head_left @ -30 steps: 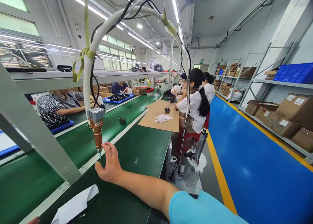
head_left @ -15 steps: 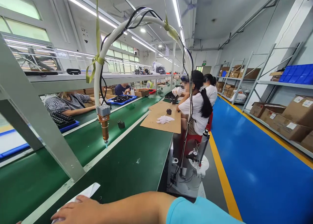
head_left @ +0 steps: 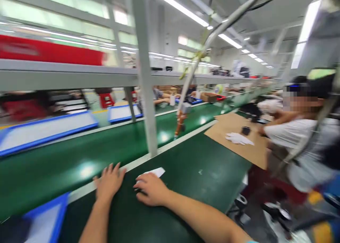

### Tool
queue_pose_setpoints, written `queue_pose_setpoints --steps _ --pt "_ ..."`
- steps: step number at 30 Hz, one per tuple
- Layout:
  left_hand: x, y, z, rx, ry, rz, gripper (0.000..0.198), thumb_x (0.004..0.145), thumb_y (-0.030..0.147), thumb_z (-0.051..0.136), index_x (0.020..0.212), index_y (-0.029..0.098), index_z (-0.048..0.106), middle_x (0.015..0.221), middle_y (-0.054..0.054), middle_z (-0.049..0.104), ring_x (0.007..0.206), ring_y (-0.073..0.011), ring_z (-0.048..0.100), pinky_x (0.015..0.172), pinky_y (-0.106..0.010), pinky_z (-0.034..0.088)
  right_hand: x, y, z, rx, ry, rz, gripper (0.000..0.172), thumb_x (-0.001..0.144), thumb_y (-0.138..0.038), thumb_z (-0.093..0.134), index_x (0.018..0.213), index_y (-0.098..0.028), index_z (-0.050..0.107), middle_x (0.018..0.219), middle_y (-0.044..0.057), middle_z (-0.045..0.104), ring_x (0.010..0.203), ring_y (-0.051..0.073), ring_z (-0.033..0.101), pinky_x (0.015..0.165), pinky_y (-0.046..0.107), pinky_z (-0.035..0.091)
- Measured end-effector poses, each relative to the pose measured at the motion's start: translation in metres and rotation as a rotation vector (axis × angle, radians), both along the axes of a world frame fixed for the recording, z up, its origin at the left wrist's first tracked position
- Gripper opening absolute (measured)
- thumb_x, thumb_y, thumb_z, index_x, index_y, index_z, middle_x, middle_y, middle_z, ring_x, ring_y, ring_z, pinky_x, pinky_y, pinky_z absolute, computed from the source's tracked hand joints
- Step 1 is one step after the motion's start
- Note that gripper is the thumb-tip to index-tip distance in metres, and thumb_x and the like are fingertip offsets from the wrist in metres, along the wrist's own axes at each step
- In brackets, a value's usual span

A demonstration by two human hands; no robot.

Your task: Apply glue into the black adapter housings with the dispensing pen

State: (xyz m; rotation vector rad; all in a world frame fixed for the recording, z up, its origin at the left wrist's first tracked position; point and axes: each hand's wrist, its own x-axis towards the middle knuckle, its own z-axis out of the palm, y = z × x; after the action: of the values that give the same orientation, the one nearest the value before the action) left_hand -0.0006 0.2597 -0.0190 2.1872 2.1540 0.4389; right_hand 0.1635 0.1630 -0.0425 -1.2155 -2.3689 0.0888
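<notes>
My left hand (head_left: 110, 182) reaches over the green work surface (head_left: 186, 175) beside the pale rail, fingers spread and holding nothing. To its right, my right hand (head_left: 152, 189) rests on a white sheet (head_left: 158, 172), paper or thin cloth. Its fingers are bent and apart, and much of the sheet is hidden under them. At the lower left, near my left forearm, is a blue-rimmed tray (head_left: 62, 214) with a white base and something dark on it.
A white upright post (head_left: 148, 94) rises from the rail. Past it hangs an orange-brown nozzle (head_left: 181, 121) on a hose. Cardboard (head_left: 255, 156) carries a white glove (head_left: 239, 138) and a black block (head_left: 245, 130). A co-worker in a white shirt (head_left: 287, 133) sits at the right.
The view has swung left, shifting the nozzle and cardboard rightward in the picture. My left hand now shows fully, and the blue-rimmed tray has come into view. My right hand stays at the white sheet.
</notes>
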Motion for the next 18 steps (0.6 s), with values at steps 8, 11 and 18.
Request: queue_pose_setpoints --steps 8,11,18 --pt "-0.029 -0.006 -0.021 -0.048 0.039 0.063 0.057 0.093 0.051 0.040 0.140 0.020 0.048 0.149 -0.018 0.038 0.139 -0.0383 0.031 0.112 -0.055 0.022 -0.015 -0.027 0.005 -0.093 0.190 0.264 0.030 0.085 -0.026 0.059 0.114 -0.020 0.063 0.121 0.009 0.063 0.116 0.021 0.055 0.102 0.040 0.043" --pt "-0.030 -0.007 -0.021 -0.031 -0.022 0.059 0.054 0.092 0.048 0.042 0.138 0.020 0.051 0.148 -0.018 0.039 0.139 -0.0382 0.031 0.113 -0.054 0.022 -0.014 -0.031 0.006 -0.080 0.120 0.177 0.041 0.084 -0.037 0.063 0.122 -0.021 0.059 0.132 0.012 0.057 0.123 0.028 0.050 0.105 0.049 0.038" --pt "-0.044 -0.002 -0.023 0.010 -0.092 0.028 0.047 0.093 0.040 0.042 0.131 0.018 0.056 0.142 -0.013 0.049 0.134 -0.0313 0.039 0.112 -0.046 0.029 -0.006 -0.021 0.003 -0.025 0.055 0.185 0.026 0.093 -0.029 0.051 0.114 -0.024 0.065 0.124 0.007 0.062 0.117 0.023 0.055 0.100 0.042 0.045"
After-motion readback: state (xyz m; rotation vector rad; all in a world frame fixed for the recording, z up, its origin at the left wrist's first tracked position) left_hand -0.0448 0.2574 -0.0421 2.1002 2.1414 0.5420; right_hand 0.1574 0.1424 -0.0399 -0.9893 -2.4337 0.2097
